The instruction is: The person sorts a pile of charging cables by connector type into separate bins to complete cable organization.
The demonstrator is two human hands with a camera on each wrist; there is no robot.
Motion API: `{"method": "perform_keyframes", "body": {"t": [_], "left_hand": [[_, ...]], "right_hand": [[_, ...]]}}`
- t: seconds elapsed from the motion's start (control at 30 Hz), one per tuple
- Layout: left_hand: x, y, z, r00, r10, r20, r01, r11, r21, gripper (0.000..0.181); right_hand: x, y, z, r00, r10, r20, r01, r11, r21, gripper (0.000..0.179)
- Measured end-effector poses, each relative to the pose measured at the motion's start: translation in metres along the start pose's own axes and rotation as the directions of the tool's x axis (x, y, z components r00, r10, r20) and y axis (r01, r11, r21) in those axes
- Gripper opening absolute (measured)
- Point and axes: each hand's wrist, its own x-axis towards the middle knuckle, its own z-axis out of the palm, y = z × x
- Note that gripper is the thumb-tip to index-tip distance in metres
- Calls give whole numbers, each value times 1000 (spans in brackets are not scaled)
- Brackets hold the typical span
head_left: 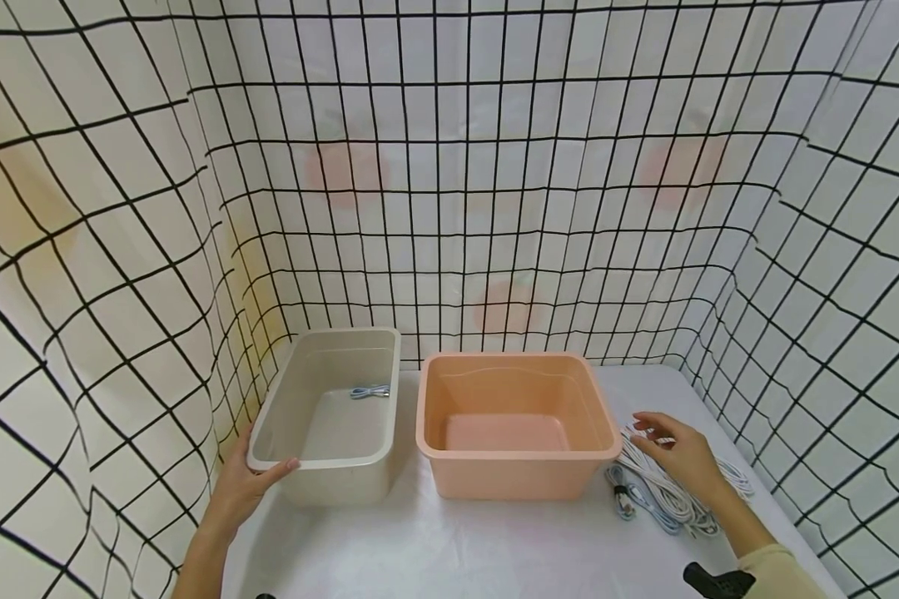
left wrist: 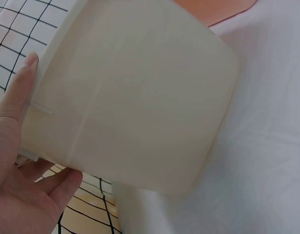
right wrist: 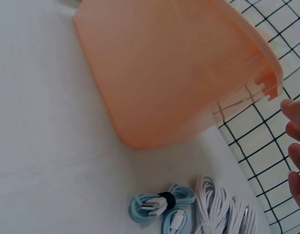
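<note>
My left hand (head_left: 240, 487) grips the near left corner of a cream plastic bin (head_left: 345, 478), thumb over the rim and fingers under it. Inside that bin lies a small light-blue cable bundle (head_left: 370, 391). To its right stands a peach plastic bin (head_left: 509, 478) with nothing visible inside. My right hand (head_left: 677, 453) hovers over coiled white cables (head_left: 674, 499), its fingers loosely bent and holding nothing. Beside them lies a blue USB cable (right wrist: 162, 202) tied with a black strap. In the right wrist view only the fingertips (right wrist: 297, 153) show, apart from the peach bin's rim.
Black wire grid panels (head_left: 449, 191) stand at the back and on both sides, with white cloth behind them. A white cloth (head_left: 449, 549) covers the table. The peach bin stands between the cream bin and the cables.
</note>
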Motion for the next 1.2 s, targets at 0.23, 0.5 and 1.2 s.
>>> {"method": "perform_keyframes", "body": {"t": [0.23,0.5,1.2], "left_hand": [[1,0,0,1000,3,-1,-3,1000,-13,105],[2,-1,0,1000,-1,-5,1,1000,-3,104],[2,0,2,1000,9,-14,-9,1000,8,104]], "right_hand": [[-11,10,8,999,29,16,-29,999,-21,41],[-27,26,22,996,75,37,-75,997,-7,39],[-68,54,67,976,211,62,-207,976,-62,41]]}}
